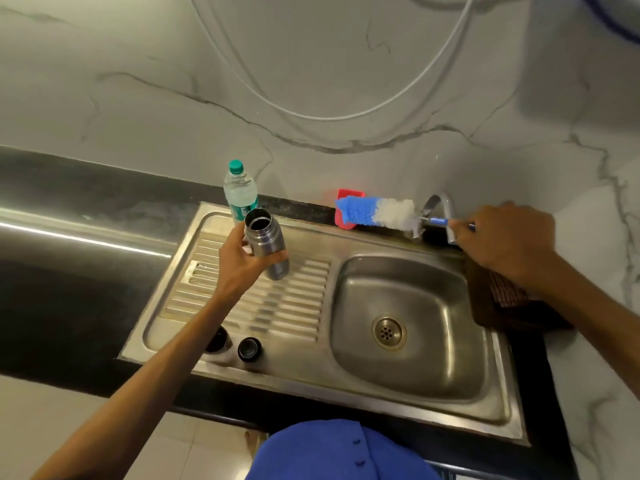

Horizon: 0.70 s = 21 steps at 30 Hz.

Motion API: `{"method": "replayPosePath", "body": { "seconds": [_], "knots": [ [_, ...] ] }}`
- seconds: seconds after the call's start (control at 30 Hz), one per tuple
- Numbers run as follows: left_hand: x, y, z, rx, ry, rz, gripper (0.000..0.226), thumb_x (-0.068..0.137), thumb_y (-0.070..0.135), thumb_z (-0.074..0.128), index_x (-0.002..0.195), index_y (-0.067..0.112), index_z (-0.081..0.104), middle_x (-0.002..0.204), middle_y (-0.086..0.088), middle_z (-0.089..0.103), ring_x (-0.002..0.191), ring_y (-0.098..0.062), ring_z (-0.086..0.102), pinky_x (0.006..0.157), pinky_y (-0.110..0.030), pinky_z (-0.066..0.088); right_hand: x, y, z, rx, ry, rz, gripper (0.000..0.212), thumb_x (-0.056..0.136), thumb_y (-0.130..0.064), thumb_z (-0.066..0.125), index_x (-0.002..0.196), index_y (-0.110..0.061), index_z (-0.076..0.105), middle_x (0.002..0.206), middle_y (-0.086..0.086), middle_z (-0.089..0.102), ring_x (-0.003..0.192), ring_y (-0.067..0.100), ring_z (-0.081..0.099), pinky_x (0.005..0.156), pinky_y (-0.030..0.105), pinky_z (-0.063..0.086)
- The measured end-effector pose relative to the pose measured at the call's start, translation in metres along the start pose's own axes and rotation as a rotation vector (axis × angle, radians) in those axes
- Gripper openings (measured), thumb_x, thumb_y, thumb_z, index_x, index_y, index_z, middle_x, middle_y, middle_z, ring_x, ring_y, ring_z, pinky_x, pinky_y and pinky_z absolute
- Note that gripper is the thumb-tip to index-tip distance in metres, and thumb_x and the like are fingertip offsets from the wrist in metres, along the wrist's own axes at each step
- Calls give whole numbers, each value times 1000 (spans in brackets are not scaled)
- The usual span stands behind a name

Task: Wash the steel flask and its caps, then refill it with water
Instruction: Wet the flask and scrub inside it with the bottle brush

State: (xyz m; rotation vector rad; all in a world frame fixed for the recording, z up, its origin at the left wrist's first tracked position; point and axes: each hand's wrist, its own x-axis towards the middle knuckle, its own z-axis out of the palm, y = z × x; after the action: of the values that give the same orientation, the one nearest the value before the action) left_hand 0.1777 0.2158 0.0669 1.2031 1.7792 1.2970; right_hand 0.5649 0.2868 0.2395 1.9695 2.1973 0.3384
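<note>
the left hand (239,252) has its fingers curled round the steel flask (266,244) above the sink's (408,403) draining ridges, open mouth tilted up and away. the right hand (502,237) grips the bottle brush (375,211) beside the tap (441,206), bristles pointing toward the flask.

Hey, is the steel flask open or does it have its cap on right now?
Open. The steel flask, held in the left hand, shows a dark uncovered mouth, with no cap on it.

Steel sink drainboard (277,306) bears two caps (249,348), a plastic bottle (240,192)
</note>
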Motion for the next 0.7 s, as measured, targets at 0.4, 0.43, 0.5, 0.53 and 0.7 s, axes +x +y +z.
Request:
{"method": "replayPosePath", "body": {
  "seconds": [0.4, 0.43, 0.5, 0.53, 0.7],
  "knots": [
    [5, -73, -117, 177, -12, -200, 66, 64, 16, 99, 123, 22, 68, 109, 9, 74, 93, 5, 64, 75, -9, 43, 81, -37, 9, -114, 33, -41, 73, 85, -79, 30, 57, -20, 63, 53, 2, 56, 48, 27, 56, 66, 43, 58],
    [3, -77, -129, 189, -17, -204, 65, 65, 16, 99, 122, 24, 68, 108, 12, 73, 93, 6, 65, 77, -10, 44, 92, -29, 24, -127, 29, -68, 79, 82, -86, 24, 55, -22, 63, 51, 1, 55, 45, 27, 56, 63, 45, 58],
    [-3, -86, -149, 198, -32, -197, 64, 65, 15, 99, 119, 30, 67, 104, 19, 73, 93, 9, 66, 82, -15, 46, 109, -16, 48, -121, -7, -119, 88, 78, -92, 16, 51, -23, 61, 47, 0, 53, 41, 27, 54, 58, 46, 58],
    [-7, -90, -159, 201, -39, -192, 64, 65, 14, 99, 117, 34, 67, 102, 20, 74, 94, 10, 66, 83, -17, 48, 110, -19, 48, -108, -22, -131, 89, 78, -93, 14, 49, -22, 60, 44, 0, 52, 39, 26, 53, 56, 45, 57],
    [-35, -105, -190, 226, -78, -204, 66, 68, 12, 98, 118, 40, 65, 112, 19, 73, 106, 0, 68, 91, -25, 53, 101, -49, 33, -107, 62, -164, 86, 81, -91, 19, 48, -23, 58, 43, 1, 51, 39, 27, 53, 56, 45, 56]
  ]
}}
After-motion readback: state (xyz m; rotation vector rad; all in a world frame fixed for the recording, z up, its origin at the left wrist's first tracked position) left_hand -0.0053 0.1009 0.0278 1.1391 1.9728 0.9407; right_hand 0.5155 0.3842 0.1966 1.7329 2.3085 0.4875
